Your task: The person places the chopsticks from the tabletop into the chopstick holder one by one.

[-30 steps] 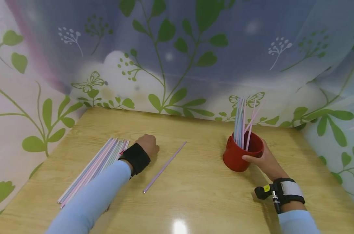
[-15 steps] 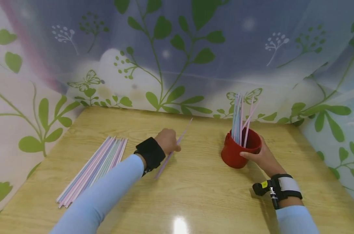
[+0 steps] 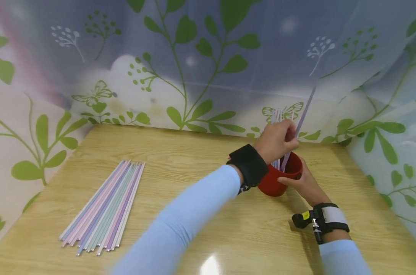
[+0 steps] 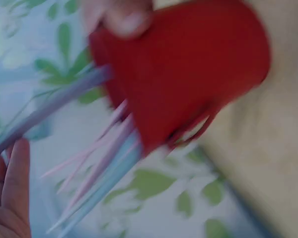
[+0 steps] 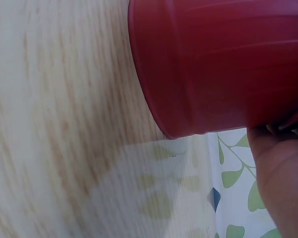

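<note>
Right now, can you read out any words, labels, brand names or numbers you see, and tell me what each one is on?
No readable text.
The red cup is plain.
The straws on the table carry no print.
The yellow tag on the right wrist strap is too small to read.

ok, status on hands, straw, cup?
Left hand pinches purple straw, lower end in red cup. Right hand grips cup. Straw pile lies left, apart. Nothing in the way.

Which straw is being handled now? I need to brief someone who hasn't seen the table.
On the wooden table, find the red cup that the right hand grips. The purple straw pinched by the left hand slants higher than the straws standing inside.
</note>
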{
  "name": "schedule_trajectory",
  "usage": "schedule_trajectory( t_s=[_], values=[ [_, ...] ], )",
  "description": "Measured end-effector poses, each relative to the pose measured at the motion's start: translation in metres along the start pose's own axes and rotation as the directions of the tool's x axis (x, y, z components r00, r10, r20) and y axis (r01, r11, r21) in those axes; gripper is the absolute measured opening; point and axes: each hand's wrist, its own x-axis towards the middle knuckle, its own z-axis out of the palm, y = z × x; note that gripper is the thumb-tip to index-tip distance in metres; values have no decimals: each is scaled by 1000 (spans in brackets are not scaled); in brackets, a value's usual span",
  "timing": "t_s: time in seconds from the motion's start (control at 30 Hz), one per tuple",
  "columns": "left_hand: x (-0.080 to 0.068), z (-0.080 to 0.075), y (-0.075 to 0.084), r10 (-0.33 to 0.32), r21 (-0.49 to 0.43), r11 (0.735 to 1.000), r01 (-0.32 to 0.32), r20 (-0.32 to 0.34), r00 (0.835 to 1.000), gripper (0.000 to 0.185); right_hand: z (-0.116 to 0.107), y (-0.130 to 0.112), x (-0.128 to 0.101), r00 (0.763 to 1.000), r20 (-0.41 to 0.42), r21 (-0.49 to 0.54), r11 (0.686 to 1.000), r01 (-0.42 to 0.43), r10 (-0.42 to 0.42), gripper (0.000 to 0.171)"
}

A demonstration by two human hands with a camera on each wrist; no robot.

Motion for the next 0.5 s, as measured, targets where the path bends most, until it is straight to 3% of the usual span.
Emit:
schedule_trajectory(
  t_s=[0.13, 0.23, 0.37, 0.5],
  values=[
    [-6, 27, -12, -112, 81, 991, 105, 87, 990, 8, 2, 1, 0, 1000, -1, 9, 1000, 3, -3, 74],
    [-7, 34, -21, -155, 188, 972, 137, 82, 984, 7, 1, 2, 0, 1000, -15, -22, 1000, -2, 2, 76],
    [-5, 21, -29, -164, 275, 949, 152, 21, 986, 12, 1, 1, 0, 1000, -23, -19, 1000, -8, 7, 76],
    [-20, -14, -47, -142, 265, 953, 143, -25, 990, 15, 2, 1, 1, 1000, -21, -1, 1000, -4, 4, 75]
  ],
)
